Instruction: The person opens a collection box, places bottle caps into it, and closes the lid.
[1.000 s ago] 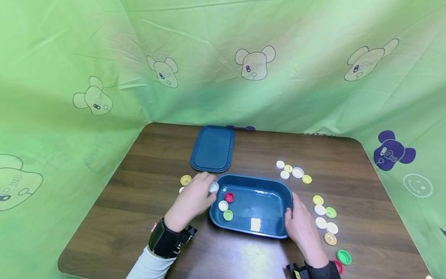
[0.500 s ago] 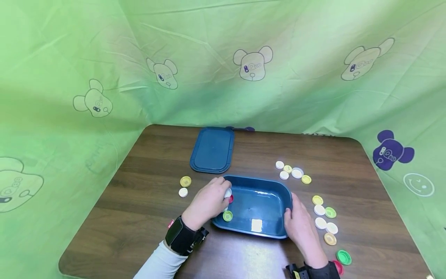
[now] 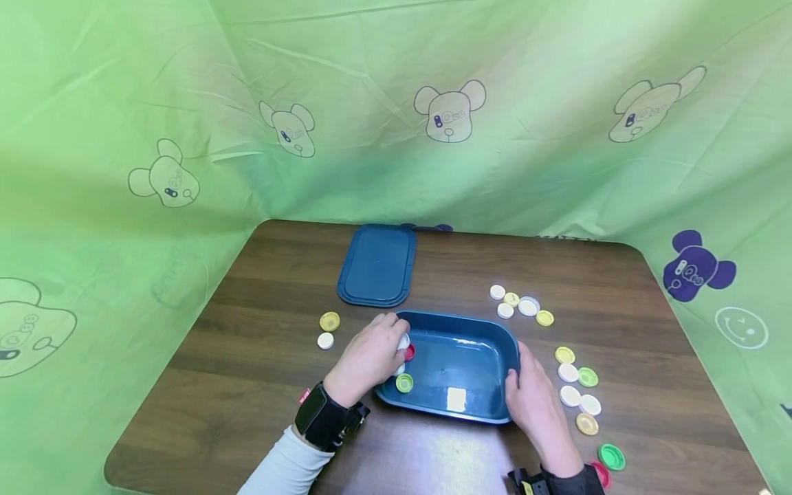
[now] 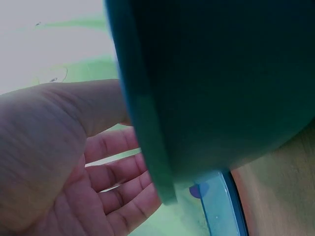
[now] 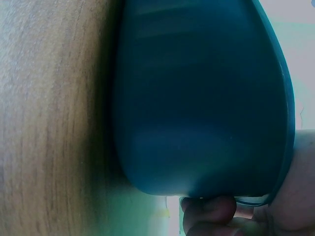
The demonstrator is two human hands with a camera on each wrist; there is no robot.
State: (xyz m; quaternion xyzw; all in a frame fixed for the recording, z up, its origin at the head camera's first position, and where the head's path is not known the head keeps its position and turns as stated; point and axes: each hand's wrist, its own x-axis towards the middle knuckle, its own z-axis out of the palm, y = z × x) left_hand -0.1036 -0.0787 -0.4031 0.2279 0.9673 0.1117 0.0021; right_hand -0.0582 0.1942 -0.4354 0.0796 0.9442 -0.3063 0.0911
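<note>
Fingers of the left hand curl over the near-left rim of the dark blue rectangular plastic tub and pinch a small white bottle cap, most of it hidden behind the fingertips; in the left wrist view the tub's wall blocks the fingertips and no cap shows; the right wrist view is mostly the tub's outer wall, with only fingertips cut off at the bottom edge; the cap sits just inside the rim, above a red cap and a green cap lying in the tub; the right hand presses the tub's right end, fingers against the wall, thumb on the rim, whether curled round it I cannot tell; the tub stands on the brown wood-grain worktop; its flat blue lid lies behind it; loose white, yellow and green caps are scattered right.
</note>
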